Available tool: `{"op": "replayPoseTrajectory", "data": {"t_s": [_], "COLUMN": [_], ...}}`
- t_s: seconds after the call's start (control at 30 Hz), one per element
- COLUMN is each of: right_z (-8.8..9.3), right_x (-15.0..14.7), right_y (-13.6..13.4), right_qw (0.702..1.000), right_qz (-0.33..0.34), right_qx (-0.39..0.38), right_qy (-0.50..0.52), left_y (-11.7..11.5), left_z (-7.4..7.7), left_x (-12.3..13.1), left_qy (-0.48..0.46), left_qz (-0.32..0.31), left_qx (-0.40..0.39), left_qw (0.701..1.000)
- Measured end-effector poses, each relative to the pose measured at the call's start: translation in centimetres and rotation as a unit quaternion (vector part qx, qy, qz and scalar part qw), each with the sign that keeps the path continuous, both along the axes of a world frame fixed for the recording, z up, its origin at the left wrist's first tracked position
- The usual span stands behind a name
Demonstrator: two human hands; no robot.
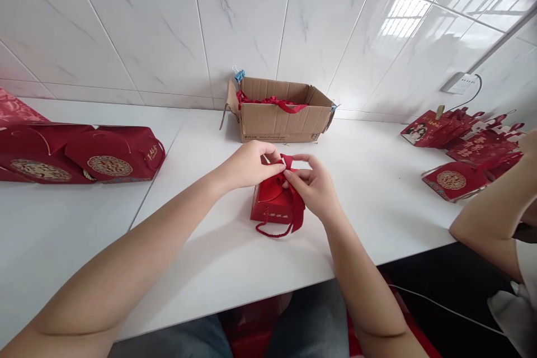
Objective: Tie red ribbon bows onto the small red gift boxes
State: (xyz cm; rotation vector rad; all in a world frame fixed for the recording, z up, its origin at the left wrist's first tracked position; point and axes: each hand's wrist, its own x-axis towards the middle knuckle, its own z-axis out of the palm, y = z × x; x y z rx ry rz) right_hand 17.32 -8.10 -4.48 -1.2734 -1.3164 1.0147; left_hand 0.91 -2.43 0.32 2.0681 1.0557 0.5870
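A small red gift box (268, 196) stands on the white table in front of me, with a twisted red cord handle (272, 234) hanging over its near side. Above its top, my left hand (255, 165) pinches a red ribbon (298, 210) between thumb and fingers. My right hand (312, 184) grips the same ribbon from the other side, thumb against fingertips. One ribbon tail drapes down the box's right front. The exact form of the loop or knot is partly hidden by my fingers.
A cardboard box (281, 123) holding red ribbons stands by the tiled wall, a blue binder clip (239, 75) on its flap. Larger red gift boxes (113, 159) line the left. More red boxes (453, 179) sit at right beside another person's arm (490, 212). A power strip (459, 83) is on the wall.
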Motion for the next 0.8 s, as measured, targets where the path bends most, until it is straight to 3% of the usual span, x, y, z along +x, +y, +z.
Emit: {"op": "replayPoseTrajectory", "data": {"t_s": [0.53, 0.67, 0.8], "right_z": [-0.3, -0.7, -1.1], "right_x": [0.2, 0.2, 0.3], "right_y": [0.0, 0.2, 0.5], "right_qw": [0.995, 0.985, 0.958], "right_qz": [0.000, -0.048, -0.090], "right_qx": [0.031, 0.082, 0.160], "right_qy": [-0.095, -0.141, -0.221], "left_y": [0.2, 0.2, 0.1], "left_z": [0.0, -0.2, -0.2], "left_x": [-0.4, -0.3, -0.1], "left_qy": [-0.039, -0.033, -0.042], "left_qz": [-0.030, -0.015, -0.019], "left_qx": [-0.011, -0.009, -0.018], "left_qw": [0.999, 0.999, 0.999]}}
